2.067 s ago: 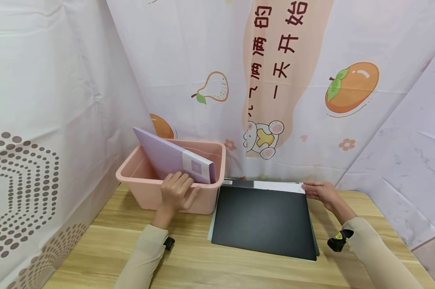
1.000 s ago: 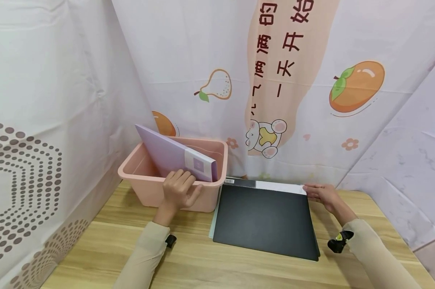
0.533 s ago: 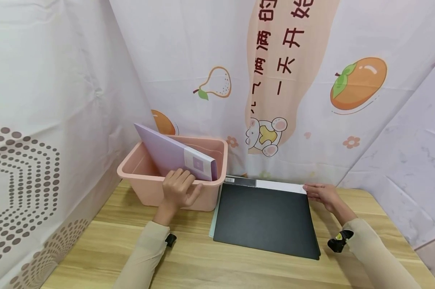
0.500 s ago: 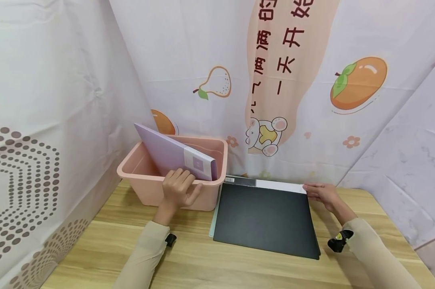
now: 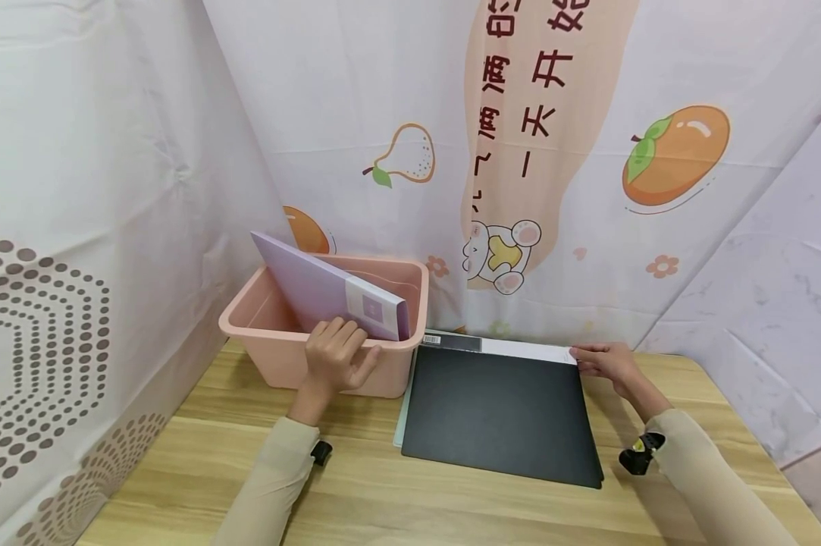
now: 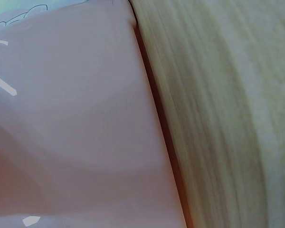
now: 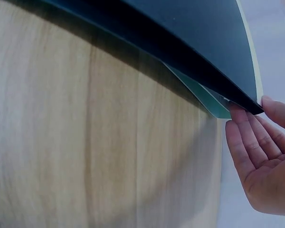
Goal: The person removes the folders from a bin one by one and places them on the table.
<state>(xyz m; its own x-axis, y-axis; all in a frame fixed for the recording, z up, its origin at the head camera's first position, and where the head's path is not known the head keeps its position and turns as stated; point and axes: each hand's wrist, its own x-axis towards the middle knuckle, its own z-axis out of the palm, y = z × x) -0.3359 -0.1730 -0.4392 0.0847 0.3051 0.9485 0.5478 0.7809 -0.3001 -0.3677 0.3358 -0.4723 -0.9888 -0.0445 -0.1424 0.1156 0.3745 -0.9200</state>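
Note:
A pink plastic bin (image 5: 267, 360) stands at the back left of the table. Inside it leans a purple folder (image 5: 308, 284), its white-labelled spine near the right end. My left hand (image 5: 333, 356) grips the bin's front rim with fingers curled over it, next to the folder. To the right, a black folder (image 5: 499, 417) lies with its spine toward the curtain. A pale green folder (image 7: 206, 97) shows beneath it. My right hand (image 7: 263, 152) pinches the black folder's spine-end corner, thumb on top and fingers underneath. That corner is raised a little in the right wrist view.
The wooden table (image 5: 383, 500) runs back to a printed curtain (image 5: 587, 250) close behind the bin and folders. A white sheet with dots (image 5: 110, 189) borders the left side. The bin's right end stands close against the folders' left edge.
The head view has shifted slightly. Both hands keep their holds. A pale edge under the black folder's near right corner no longer shows.

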